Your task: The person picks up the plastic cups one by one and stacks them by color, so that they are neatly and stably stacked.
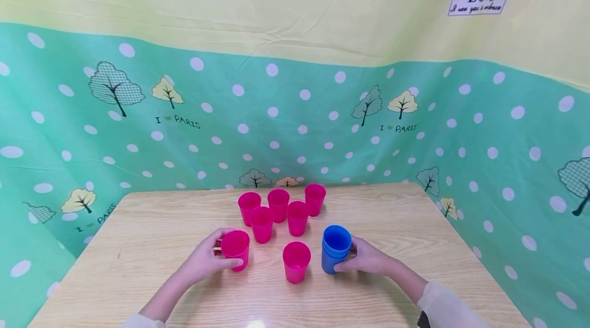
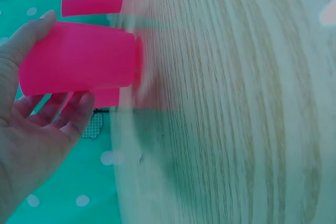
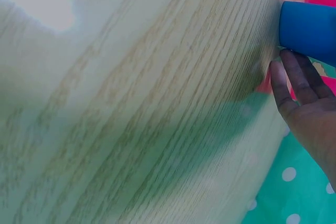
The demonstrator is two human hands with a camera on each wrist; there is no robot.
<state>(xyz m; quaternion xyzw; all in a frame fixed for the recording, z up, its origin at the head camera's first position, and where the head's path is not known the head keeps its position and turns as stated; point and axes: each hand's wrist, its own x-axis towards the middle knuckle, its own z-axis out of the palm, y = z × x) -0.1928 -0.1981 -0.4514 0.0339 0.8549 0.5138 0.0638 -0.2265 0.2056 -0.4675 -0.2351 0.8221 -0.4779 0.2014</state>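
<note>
On the left of the group, my left hand (image 1: 205,260) grips a pink cup (image 1: 236,252), thumb across the near side and fingers behind it. The left wrist view shows this cup (image 2: 79,59) between thumb and fingers, its base close over the tabletop. My right hand (image 1: 369,258) holds a stack of nested blue cups (image 1: 333,262) from the right, thumb in front and fingers partly hidden behind. Only the lower blue cup (image 3: 310,30) shows in the right wrist view, with fingertips at its side. Between the hands a single pink cup (image 1: 296,264) stands upright, mouth up.
Several more upright pink cups (image 1: 261,226) stand in a loose cluster farther back on the wooden table (image 1: 369,302). Behind the table's far edge hangs a green and yellow curtain (image 1: 276,128) with dots and trees, also along the sides.
</note>
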